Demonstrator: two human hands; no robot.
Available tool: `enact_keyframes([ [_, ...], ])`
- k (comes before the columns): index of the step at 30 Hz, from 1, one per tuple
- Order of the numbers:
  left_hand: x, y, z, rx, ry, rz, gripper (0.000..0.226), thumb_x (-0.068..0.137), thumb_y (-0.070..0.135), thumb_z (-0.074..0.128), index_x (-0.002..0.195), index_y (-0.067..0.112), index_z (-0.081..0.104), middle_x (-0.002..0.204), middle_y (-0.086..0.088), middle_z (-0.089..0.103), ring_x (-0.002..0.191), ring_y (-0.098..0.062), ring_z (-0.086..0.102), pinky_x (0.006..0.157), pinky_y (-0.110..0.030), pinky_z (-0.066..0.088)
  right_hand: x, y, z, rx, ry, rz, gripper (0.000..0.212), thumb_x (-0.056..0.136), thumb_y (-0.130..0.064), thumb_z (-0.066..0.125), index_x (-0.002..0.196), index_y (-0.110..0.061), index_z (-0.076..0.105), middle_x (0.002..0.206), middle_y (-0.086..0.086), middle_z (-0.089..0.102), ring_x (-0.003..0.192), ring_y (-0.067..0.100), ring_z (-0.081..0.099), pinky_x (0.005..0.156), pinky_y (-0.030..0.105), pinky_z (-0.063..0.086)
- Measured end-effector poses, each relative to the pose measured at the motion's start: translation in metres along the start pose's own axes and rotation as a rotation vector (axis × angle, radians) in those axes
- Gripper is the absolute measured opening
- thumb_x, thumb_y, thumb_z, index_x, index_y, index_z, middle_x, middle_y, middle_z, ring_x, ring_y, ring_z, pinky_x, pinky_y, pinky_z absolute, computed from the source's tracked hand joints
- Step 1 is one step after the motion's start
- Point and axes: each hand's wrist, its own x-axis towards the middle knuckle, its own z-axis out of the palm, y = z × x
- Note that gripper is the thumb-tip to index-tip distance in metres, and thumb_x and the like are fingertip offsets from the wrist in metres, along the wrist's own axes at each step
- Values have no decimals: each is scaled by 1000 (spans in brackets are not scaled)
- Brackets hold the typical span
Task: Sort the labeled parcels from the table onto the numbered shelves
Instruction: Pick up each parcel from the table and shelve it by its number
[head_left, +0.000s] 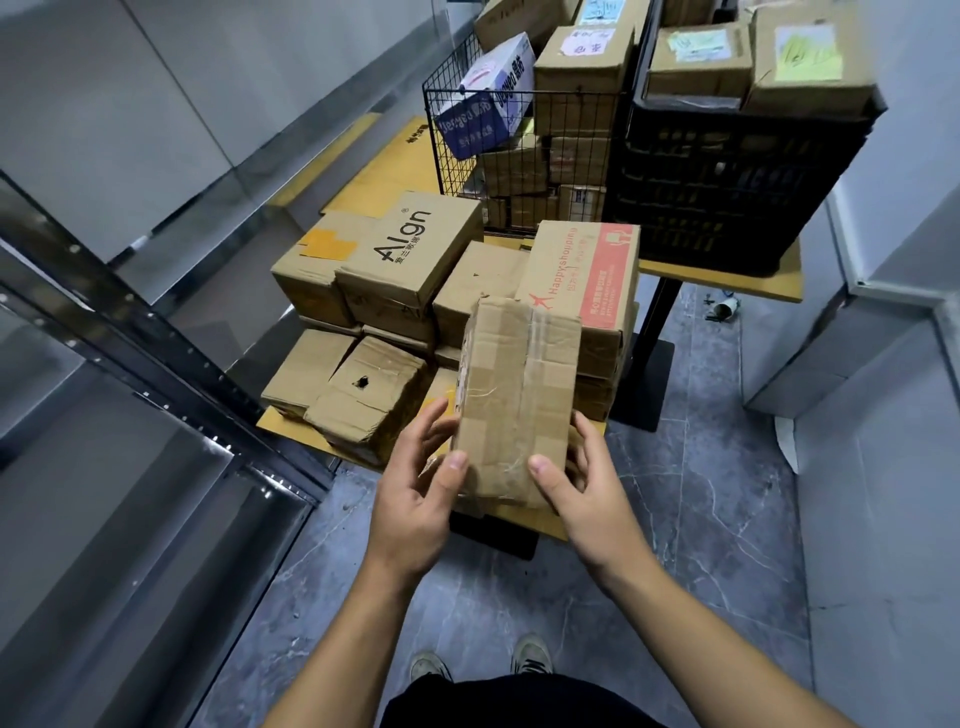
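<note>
1. Both hands clamp the parcel (517, 400), left hand (415, 493) and right hand (582, 488), thumbs on top.
2. Parcel's length runs away from the person, above the surface (530, 522) edge.
3. Stacked boxes (395, 270) crowd just beyond it.

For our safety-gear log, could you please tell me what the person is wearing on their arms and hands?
Nothing that shows: no sleeves are in view above the left hand or the right hand. Neither wears a glove, and no watch, bracelet or ring is visible.
</note>
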Motion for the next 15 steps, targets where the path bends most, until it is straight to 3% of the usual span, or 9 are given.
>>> enact_keyframes([
  [3,5,-3,-7,58,72,-22,46,86,43,59,130,49,52,121,6,62,118,-12,58,93,-29,53,5,5,-7,123,9,56,49,83,-41,68,126,-51,45,132,-7,64,122,10,61,106,45,49],
  [7,6,-10,-12,128,101,-112,63,77,47,69,135,52,45,135,8,51,127,2,47,95,-18,46,7,9,-10,225,-27,105,46,88,-33,61,131,-41,47,125,-7,69,120,15,63,108,52,46],
  [11,-2,-12,-23,-25,35,-222,76,68,53,76,137,48,45,132,15,57,127,-6,51,101,-44,49,8,9,-6,251,-83,129,46,95,-29,61,136,-42,44,124,-1,70,117,20,65,105,59,46],
  [13,-7,-10,-29,-47,59,-236,72,69,51,76,135,48,48,129,18,59,123,-9,56,100,-50,49,10,6,2,170,-80,69,48,96,-26,59,132,-53,43,131,-2,63,119,16,62,100,53,52],
  [15,-14,-7,-37,19,124,-214,70,70,53,74,135,46,49,126,28,58,121,1,54,102,-46,49,11,3,12,37,-66,-25,49,99,-18,56,129,-55,44,134,0,52,112,10,64,92,39,57],
])
